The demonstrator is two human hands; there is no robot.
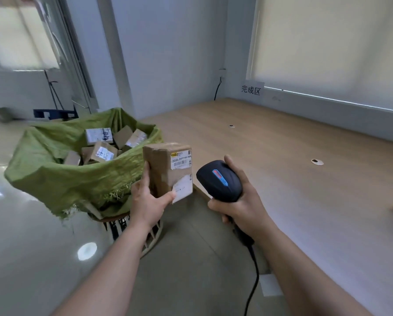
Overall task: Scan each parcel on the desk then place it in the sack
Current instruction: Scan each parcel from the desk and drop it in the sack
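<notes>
Several boxes already lie in the green sack (60, 176) at left — the left hand (148, 201) grips one parcel (168, 169), the right hand (238, 201) grips the scanner (219, 181), likely mid-scan.

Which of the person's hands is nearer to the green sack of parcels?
Left. The left hand holds the cardboard parcel right beside the green sack; the right hand grips the scanner farther away, over the desk edge.
</notes>
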